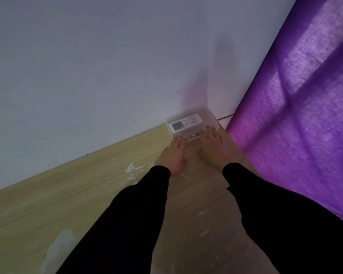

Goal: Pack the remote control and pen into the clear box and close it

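The clear box (210, 117) lies on the wooden surface against the white wall, far from me. A white remote control (186, 122) with a grey screen and rows of buttons shows through the box's clear top. I cannot make out the pen. My left hand (173, 155) lies flat with fingers stretched, its fingertips at the box's near left edge. My right hand (213, 147) is also flat, fingertips touching the box's near right edge. Neither hand holds anything. Black sleeves cover both arms.
A purple curtain (297, 115) hangs along the right side, close to the box and my right arm. The white wall (87, 66) stands just behind the box. White scraps (135, 171) and smears mark the wooden surface (48, 204) to the left.
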Demonstrator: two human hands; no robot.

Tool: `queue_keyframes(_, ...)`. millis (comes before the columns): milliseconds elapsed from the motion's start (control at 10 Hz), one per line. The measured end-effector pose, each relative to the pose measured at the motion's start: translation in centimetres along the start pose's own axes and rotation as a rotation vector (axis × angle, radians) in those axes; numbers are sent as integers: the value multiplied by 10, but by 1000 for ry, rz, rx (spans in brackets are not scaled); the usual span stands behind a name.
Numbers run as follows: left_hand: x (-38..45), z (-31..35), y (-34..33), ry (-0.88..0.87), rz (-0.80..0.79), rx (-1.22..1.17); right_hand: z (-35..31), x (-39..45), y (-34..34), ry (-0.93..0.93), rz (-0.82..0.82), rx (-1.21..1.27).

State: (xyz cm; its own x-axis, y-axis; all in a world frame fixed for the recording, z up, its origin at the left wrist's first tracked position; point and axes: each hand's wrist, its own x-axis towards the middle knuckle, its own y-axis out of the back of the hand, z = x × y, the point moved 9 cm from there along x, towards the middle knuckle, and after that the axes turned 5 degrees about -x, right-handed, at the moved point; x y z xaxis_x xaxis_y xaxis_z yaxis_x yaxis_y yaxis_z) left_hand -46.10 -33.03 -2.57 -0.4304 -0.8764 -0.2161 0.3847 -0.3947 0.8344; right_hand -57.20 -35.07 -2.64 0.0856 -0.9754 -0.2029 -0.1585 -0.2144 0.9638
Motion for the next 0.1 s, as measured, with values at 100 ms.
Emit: queue_keyframes(100, -17, -3, 12, 11, 68, -99, -18, -23, 8, 109, 115, 14)
